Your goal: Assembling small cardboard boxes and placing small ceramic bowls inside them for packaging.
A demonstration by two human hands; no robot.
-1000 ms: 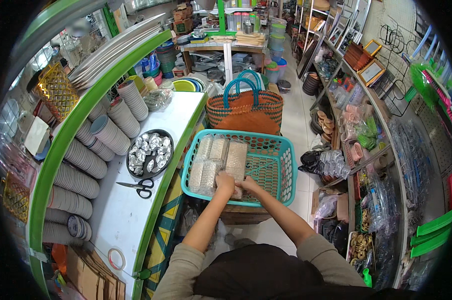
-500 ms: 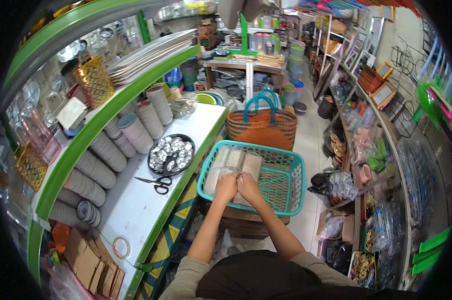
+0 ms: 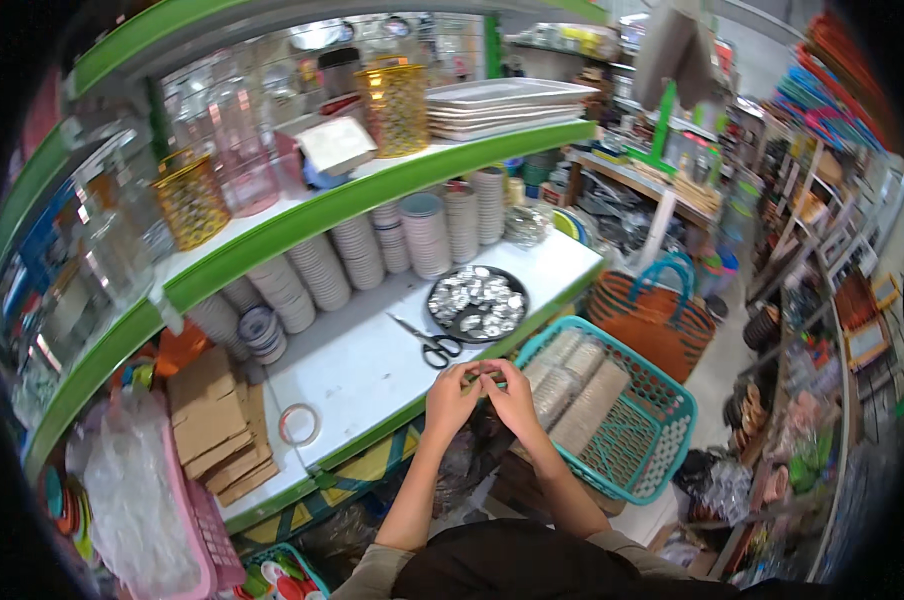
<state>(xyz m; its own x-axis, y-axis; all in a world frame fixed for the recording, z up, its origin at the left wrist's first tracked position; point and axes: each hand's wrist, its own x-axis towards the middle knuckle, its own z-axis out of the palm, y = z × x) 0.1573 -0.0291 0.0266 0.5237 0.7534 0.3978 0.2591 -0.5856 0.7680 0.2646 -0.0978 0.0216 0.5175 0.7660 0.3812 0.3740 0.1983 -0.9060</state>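
Note:
My left hand point(image 3: 454, 402) and my right hand point(image 3: 512, 396) meet fingertip to fingertip just off the front edge of a white shelf point(image 3: 357, 378). Both have their fingers pinched together; whatever lies between them is too small to make out. Beyond my fingers, black-handled scissors point(image 3: 438, 350) lie on the shelf. Behind these sits a round black tray point(image 3: 434, 310) of small shiny silver pieces point(image 3: 477, 295). To the right of my right hand stands a turquoise plastic basket point(image 3: 672, 455), with long plastic-wrapped packs point(image 3: 590, 405) lying along its left side.
Stacked cups point(image 3: 427, 235) line the back of the shelf. A tape roll point(image 3: 299, 424) and flattened cardboard point(image 3: 212, 415) lie at its left. A pink basket point(image 3: 207, 520) stands lower left, and a woven bag point(image 3: 652, 320) sits behind the turquoise basket. Glassware point(image 3: 242, 150) fills the upper shelf.
My view has swung left toward the shelf. My hands, held together, have moved from over the turquoise basket to the shelf's front edge. The wrapped packs stay in the basket.

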